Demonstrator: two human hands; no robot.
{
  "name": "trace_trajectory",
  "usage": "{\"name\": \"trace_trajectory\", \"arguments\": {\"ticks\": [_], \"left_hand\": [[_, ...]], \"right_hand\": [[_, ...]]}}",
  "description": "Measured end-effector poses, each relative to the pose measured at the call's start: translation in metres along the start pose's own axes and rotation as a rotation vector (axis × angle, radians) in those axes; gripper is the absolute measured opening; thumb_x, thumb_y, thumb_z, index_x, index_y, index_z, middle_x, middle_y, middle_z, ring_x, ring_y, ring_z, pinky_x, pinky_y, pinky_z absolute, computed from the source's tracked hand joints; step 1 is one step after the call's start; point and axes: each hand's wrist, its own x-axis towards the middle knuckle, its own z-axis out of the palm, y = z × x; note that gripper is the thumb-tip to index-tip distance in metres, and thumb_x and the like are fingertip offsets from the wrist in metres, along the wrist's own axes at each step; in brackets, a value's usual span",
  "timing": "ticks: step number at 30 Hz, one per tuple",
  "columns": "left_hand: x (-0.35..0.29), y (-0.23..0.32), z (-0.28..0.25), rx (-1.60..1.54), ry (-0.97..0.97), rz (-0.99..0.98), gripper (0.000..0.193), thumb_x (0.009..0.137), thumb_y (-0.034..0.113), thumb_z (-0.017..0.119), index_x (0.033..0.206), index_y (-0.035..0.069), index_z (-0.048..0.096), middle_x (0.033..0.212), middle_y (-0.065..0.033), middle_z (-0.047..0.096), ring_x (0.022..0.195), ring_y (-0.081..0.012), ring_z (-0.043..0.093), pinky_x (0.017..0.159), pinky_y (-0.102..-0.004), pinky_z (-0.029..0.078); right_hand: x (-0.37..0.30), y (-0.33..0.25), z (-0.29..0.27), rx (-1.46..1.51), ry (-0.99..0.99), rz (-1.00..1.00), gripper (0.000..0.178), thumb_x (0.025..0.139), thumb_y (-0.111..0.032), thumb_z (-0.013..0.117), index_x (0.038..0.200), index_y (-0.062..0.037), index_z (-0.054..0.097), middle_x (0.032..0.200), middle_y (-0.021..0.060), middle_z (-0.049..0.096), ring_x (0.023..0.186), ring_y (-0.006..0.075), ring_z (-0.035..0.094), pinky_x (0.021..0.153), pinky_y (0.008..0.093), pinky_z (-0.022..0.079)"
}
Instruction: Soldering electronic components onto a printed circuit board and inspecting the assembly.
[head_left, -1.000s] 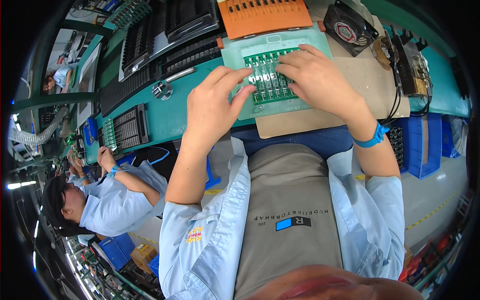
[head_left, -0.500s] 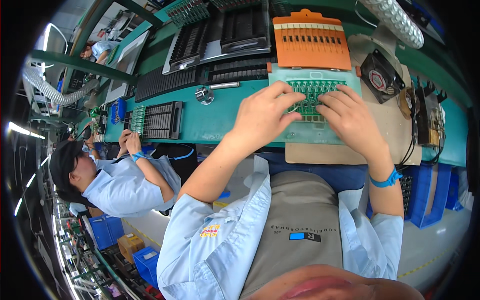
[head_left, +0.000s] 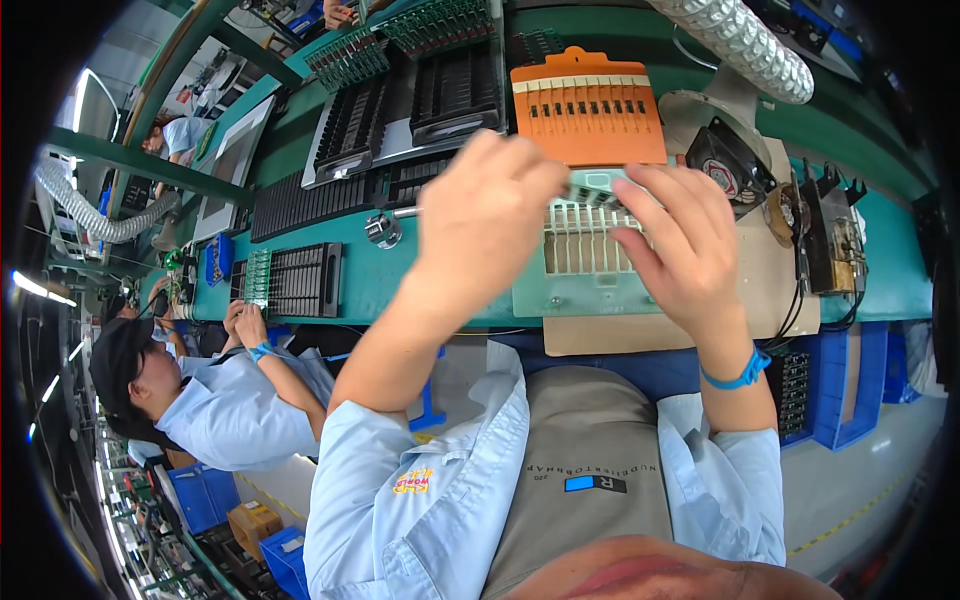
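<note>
My left hand [head_left: 490, 215] and right hand [head_left: 680, 240] are raised above the light green slotted fixture [head_left: 590, 280] at the worktop's [head_left: 380, 280] near edge, fingers pinching a small green circuit board [head_left: 592, 193] between them. The orange slotted tray [head_left: 590, 105] lies just behind, toward the far edge; a small fan [head_left: 735, 165] stands to its right.

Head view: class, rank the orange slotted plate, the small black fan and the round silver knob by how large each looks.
1. The orange slotted plate, clearly largest.
2. The small black fan, near the right hand.
3. The round silver knob, smallest.
All three lie at a similar distance on the bench, so the order seems safe.
</note>
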Motion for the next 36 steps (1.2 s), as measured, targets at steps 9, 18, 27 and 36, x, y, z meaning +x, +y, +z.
{"name": "trace_trajectory", "arguments": {"ticks": [9, 18, 27, 36], "left_hand": [[0.023, -0.193, -0.069, 0.223, 0.115, -0.189, 0.016, 0.089, 0.005, 0.068, 0.103, 0.008, 0.074, 0.095, -0.0120, 0.070, 0.083, -0.0318, 0.068, 0.075, -0.0369, 0.053], [0.018, -0.426, -0.008, 0.310, 0.195, -0.404, 0.020, 0.089, 0.019, 0.072, 0.107, 0.015, 0.078, 0.101, -0.0154, 0.074, 0.095, -0.0376, 0.070, 0.083, -0.0450, 0.055], [0.023, -0.467, 0.044, 0.155, 0.034, -0.557, 0.022, 0.094, 0.022, 0.070, 0.114, 0.017, 0.077, 0.101, -0.0123, 0.076, 0.092, -0.0322, 0.072, 0.081, -0.0447, 0.056], [0.038, -0.471, 0.045, 0.187, -0.033, -0.610, 0.023, 0.099, 0.024, 0.067, 0.119, 0.018, 0.075, 0.103, -0.0119, 0.076, 0.092, -0.0316, 0.073, 0.081, -0.0459, 0.056]], "right_hand": [[-0.082, -0.004, -0.013, 0.184, -0.076, 0.412, 0.036, 0.082, 0.008, 0.070, 0.117, 0.0002, 0.069, 0.118, 0.0193, 0.068, 0.102, 0.0363, 0.067, 0.088, 0.0412, 0.055], [-0.134, -0.001, -0.015, 0.196, -0.111, 0.705, 0.036, 0.085, 0.011, 0.063, 0.120, 0.0019, 0.067, 0.121, 0.0182, 0.065, 0.094, 0.0269, 0.067, 0.084, 0.0363, 0.055], [-0.135, 0.000, -0.013, 0.171, -0.168, 0.761, 0.035, 0.088, 0.010, 0.062, 0.121, 0.0019, 0.066, 0.122, 0.0182, 0.064, 0.095, 0.0274, 0.066, 0.082, 0.0357, 0.056], [-0.133, 0.001, -0.006, 0.189, -0.198, 0.764, 0.035, 0.088, 0.010, 0.062, 0.121, 0.0023, 0.066, 0.122, 0.0187, 0.064, 0.100, 0.0292, 0.066, 0.083, 0.0364, 0.056]]}}
